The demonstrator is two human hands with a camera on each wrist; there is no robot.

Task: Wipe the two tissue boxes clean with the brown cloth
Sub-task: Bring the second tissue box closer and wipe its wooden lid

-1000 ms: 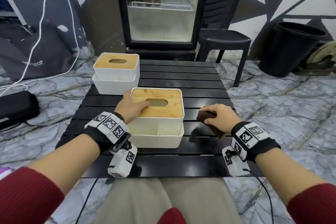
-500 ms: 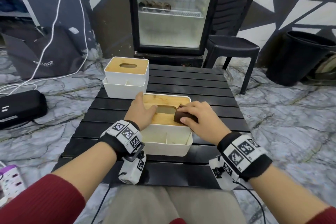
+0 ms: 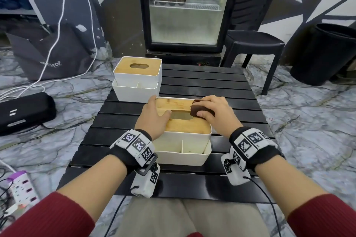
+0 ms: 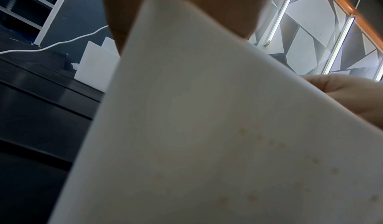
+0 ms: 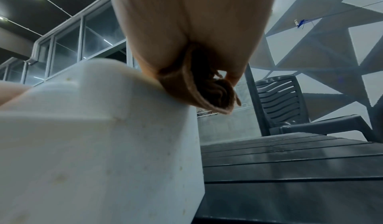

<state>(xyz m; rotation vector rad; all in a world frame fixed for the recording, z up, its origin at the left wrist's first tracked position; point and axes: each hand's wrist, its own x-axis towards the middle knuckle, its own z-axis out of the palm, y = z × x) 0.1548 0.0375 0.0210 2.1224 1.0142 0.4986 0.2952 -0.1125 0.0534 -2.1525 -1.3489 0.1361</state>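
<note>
Your right hand (image 3: 213, 112) grips the soft brown cloth (image 3: 198, 110) bunched — your left hand (image 3: 154, 119), fingers flat, steadies the light, slidable near box (image 3: 186, 131) by its lid.

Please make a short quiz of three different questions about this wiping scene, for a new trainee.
1. True or false: the brown cloth lies on the black table, away from both boxes.
2. Which hand holds the cloth? A) left hand B) right hand C) neither
3. Fill in: the far tissue box is touched by ____ hand.

Key
1. False: the cloth is pressed on the wooden lid of the near tissue box, at its far right part.
2. B: the right hand grips it, while the left hand rests on the lid's left side, thumb at the slot.
3. No: it stands alone at the table's far left.
</note>
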